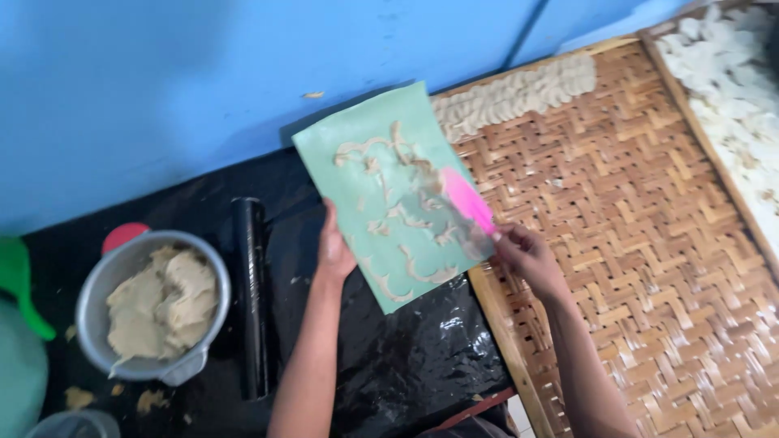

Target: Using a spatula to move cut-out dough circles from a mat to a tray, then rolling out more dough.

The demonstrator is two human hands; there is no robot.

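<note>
My left hand (333, 250) grips the near edge of a light green sheet (357, 146), tilted up over the black plastic. Strips and scraps of beige dough (399, 217) stick to the sheet. My right hand (526, 255) holds a pink scraper (466, 200) against the sheet's right side, its motion blurred. The sheet's right edge hangs over the rim of a woven bamboo tray (649, 243).
A metal pot of beige dough (154, 304) stands at left on black plastic (406, 357), beside a black rolling pin (253, 300). Rows of shaped dough pieces (519, 93) line the bamboo tray's far edge. A second tray of white pieces (730, 81) lies at right. Blue wall behind.
</note>
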